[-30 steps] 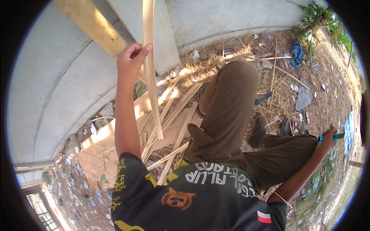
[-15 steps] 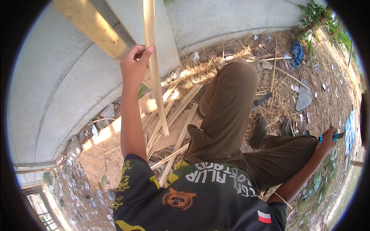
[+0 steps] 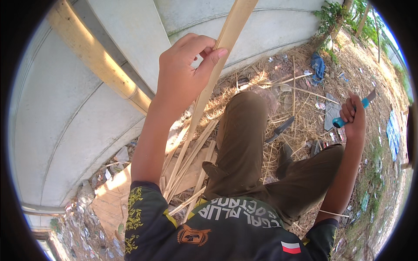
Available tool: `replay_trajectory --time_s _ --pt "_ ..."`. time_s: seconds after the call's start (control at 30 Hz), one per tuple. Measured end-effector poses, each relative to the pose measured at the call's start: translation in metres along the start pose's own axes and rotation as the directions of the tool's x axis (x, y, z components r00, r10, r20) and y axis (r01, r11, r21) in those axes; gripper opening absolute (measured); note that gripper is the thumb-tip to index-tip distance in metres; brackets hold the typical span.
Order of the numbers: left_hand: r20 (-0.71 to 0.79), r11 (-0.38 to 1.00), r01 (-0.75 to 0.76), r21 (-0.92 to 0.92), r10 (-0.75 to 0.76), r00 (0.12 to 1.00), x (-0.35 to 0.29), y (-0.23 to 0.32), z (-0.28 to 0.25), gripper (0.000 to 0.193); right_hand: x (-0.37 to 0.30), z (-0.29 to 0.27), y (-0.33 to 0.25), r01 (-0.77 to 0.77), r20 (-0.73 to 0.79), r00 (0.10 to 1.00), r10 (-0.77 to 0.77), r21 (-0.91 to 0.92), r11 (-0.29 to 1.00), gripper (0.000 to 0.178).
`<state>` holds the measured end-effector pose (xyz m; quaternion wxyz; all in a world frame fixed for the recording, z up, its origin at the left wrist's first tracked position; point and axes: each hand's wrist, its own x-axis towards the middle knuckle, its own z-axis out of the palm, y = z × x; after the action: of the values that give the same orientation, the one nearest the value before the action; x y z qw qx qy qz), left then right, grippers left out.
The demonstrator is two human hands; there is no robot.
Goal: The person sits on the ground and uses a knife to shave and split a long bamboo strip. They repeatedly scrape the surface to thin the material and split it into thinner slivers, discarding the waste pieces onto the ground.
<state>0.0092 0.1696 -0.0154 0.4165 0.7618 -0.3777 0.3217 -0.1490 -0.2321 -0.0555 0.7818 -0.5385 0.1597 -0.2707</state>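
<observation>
My left hand is raised in front of the wall and pinches a long, flat, pale bamboo strip between thumb and fingers. The strip slants from the top edge down past my wrist, its lower end among other bamboo strips on the ground. Out to the right, my right hand is closed around the teal handle of a knife. Its short blade points up and away to the right, well apart from the strip. My bent knee lies between the hands.
A thick bamboo pole leans across the grey panel wall at left. Flattened cardboard lies under the strips. A dark blade-shaped thing rests on straw beside my knee. Blue cloth and scattered litter lie farther right.
My left hand has moved up and right, bringing the bamboo strip into a steeper slant to the right. My right hand has risen with the knife. The view has shifted slightly.
</observation>
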Motion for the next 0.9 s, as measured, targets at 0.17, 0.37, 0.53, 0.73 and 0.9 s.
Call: replay_trajectory --time_s 0.17,0.37,0.53,0.73,0.9 --pt "-0.05 0.983 -0.116 -0.14 0.11 0.993 0.049 0.038 0.049 0.016 0.011 0.058 0.023 -0.024 0.28 0.96 0.008 0.053 0.998 0.01" --pt "0.029 0.951 -0.045 -0.307 0.057 0.998 0.06 0.078 0.128 0.012 0.011 0.078 0.079 -0.177 0.452 0.888 0.079 0.178 0.968 0.047" --pt "0.145 0.935 0.049 -0.352 0.003 0.989 0.046 0.077 0.186 0.012 0.012 0.074 0.093 -0.173 0.363 0.929 0.067 0.267 0.948 0.042" --pt "0.088 0.92 -0.014 -0.392 0.053 0.995 0.04 0.089 0.216 0.011 0.018 0.051 0.088 0.017 0.147 0.989 -0.018 0.011 1.0 0.029" --pt "0.003 0.934 -0.127 -0.333 0.136 0.991 0.032 0.102 0.225 0.013 0.019 0.045 0.094 0.097 0.075 0.993 -0.091 -0.074 0.993 0.032"
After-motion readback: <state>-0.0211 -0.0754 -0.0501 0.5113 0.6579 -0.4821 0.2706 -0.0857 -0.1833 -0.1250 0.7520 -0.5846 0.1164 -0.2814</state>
